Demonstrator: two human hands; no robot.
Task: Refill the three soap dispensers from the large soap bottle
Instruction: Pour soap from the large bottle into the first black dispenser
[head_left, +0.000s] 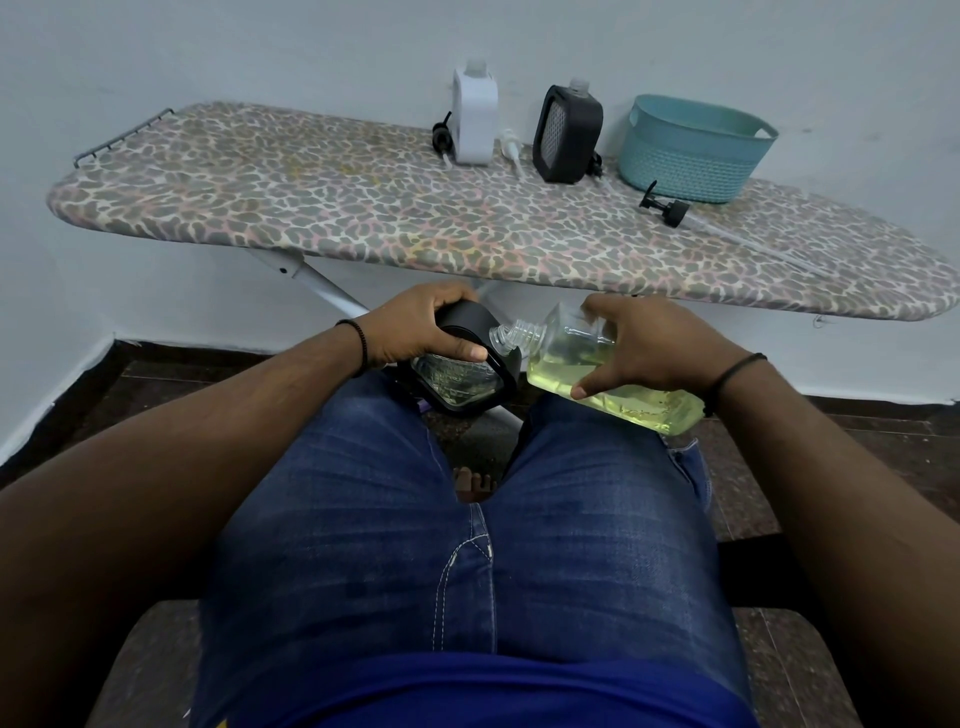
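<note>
Left hand (415, 332) covers the black dispenser's (470, 371) upper body; its mouth lies hidden behind the large bottle's (587, 364) neck. Right hand (649, 348) masks the bottle's middle.

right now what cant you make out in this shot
- Head view: whether yellow-green soap is flowing from the clear large soap bottle in the right hand into the black-cased dispenser gripped by the left hand; the dispenser's opening is hidden behind the bottle's neck.
- Fill levels of the white dispenser and black dispenser on the leopard-print ironing board: too small.
- Inside of the teal plastic basket: hidden by its wall.
</note>
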